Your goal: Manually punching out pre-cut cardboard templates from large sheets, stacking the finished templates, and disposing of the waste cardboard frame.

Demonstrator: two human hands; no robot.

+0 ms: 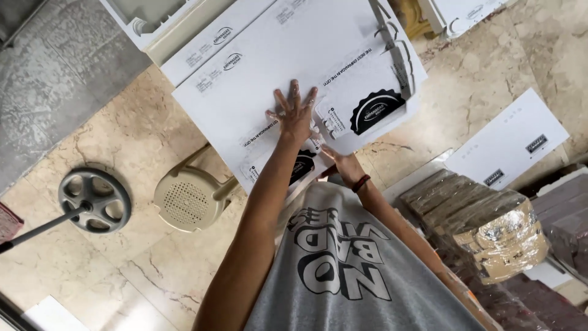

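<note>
the right hand (344, 164), with a dark wristband, grips the near edge of the flat white cardboard box blank (269, 73). the left hand (296, 115) lies released, fingers spread, pressing it flat on the pile above the beige plastic stool (187, 199). the step looks like folding; next needs a firm crease.

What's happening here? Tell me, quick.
A person in a grey shirt is handling flat white cardboard sheets stacked over a beige plastic stool. The left hand lies spread flat on the top sheet; the right hand is at the stack's near edge. Wrapped brown bundles sit to the right.
</note>
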